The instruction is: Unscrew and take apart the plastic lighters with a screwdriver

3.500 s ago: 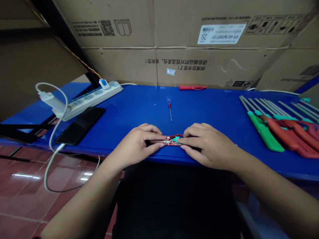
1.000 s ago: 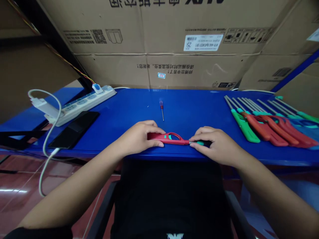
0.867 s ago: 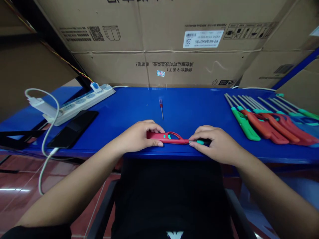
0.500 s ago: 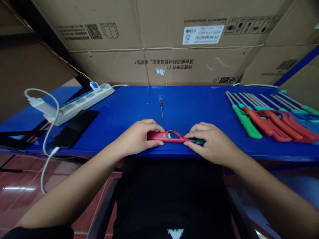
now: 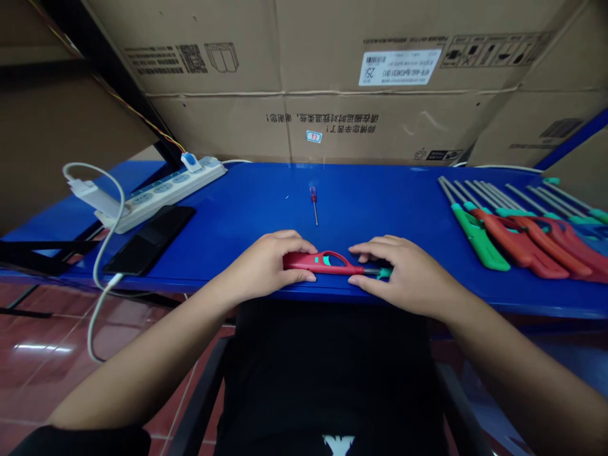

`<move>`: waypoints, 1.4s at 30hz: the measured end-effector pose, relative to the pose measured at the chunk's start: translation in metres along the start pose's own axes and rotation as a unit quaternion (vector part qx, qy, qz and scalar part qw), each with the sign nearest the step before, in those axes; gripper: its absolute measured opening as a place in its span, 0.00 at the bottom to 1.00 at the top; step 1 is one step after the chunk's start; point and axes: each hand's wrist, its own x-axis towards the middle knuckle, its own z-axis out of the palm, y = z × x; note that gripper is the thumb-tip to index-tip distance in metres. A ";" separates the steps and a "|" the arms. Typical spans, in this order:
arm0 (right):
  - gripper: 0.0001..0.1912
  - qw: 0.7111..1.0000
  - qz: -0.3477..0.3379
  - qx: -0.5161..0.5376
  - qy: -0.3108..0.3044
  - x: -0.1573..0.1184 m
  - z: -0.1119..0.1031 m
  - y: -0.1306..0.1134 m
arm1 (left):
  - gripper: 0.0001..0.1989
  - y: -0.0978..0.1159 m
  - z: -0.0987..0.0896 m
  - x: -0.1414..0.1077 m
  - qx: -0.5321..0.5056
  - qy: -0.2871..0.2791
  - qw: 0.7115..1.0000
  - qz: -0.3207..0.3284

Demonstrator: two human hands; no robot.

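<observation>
A red lighter (image 5: 325, 262) with a teal trigger and a ring-shaped guard lies level at the front edge of the blue table. Its handle end is gripped between the thumb and fingers of my left hand (image 5: 270, 263). My right hand (image 5: 403, 269) is around the metal tube end, thumb and fingers apart on either side of it. A teal piece sits on the tube, partly hidden by that hand. Beyond the lighter lies a small screwdriver (image 5: 314, 201) with its tip toward me.
Several lighters (image 5: 522, 244) in green, red, orange and blue lie at the right. On the left are a white power strip (image 5: 171, 192) with plugs, a black phone (image 5: 149, 240) and a white cable (image 5: 97, 269). Cardboard (image 5: 228, 126) stands behind the blue table (image 5: 380, 202).
The fingers and thumb of my right hand have parted from the lighter's front end, showing more of the tube and teal piece. The whole view has shifted slightly.
</observation>
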 end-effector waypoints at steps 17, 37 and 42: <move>0.10 0.998 -0.057 0.030 -0.002 0.003 0.012 -0.017 | 0.16 0.009 0.006 -0.018 0.028 0.017 0.999 0.004; 0.08 0.997 -0.050 -0.001 0.052 -0.018 0.009 -0.001 | 0.17 0.024 0.031 -0.041 0.099 0.103 0.990 0.000; 0.11 0.999 -0.048 -0.007 0.025 -0.023 0.003 0.002 | 0.19 0.029 0.038 -0.052 0.095 0.121 0.988 -0.021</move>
